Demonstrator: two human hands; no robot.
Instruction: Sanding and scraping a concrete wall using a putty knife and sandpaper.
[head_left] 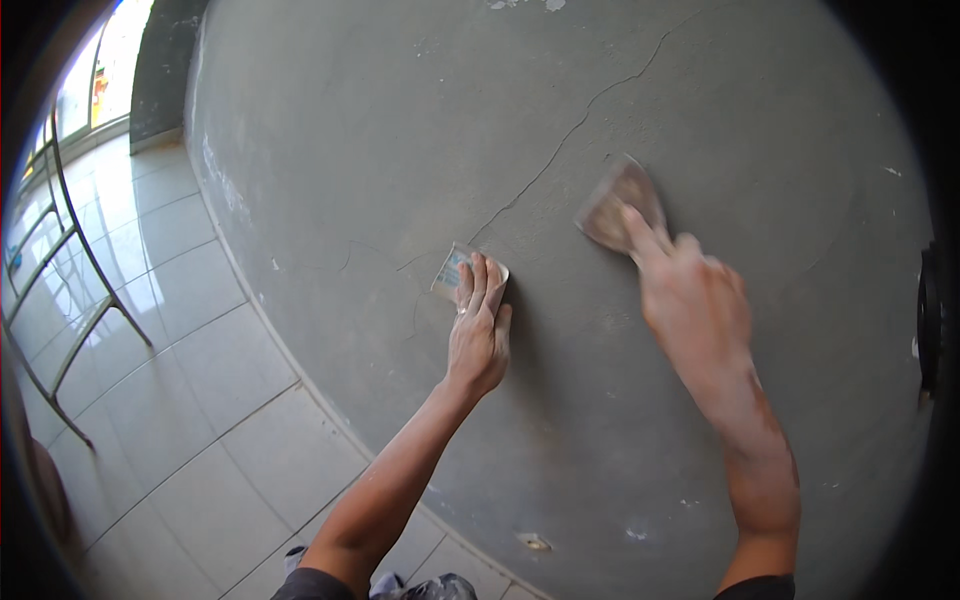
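My right hand (695, 295) is closed round a putty knife (622, 205), its index finger stretched along the wide, stained blade. The blade is at the grey wall (560, 380), right of a long thin crack (570, 135); its edge is slightly blurred, and I cannot tell if it touches. To the left, my left hand (480, 335) holds a small whitish, bent piece of sheet (450, 275) with blue print at the wall, by the crack's lower end. Its fingers lie over the piece, and its exact kind does not show.
Pale, shiny floor tiles (200, 430) run along the wall's foot at the left. A metal-framed rack or chair (85, 260) stands there, before a bright opening (110, 70). A small wall box (535, 542) sits low on the wall. A dark object (930, 320) is at the right rim.
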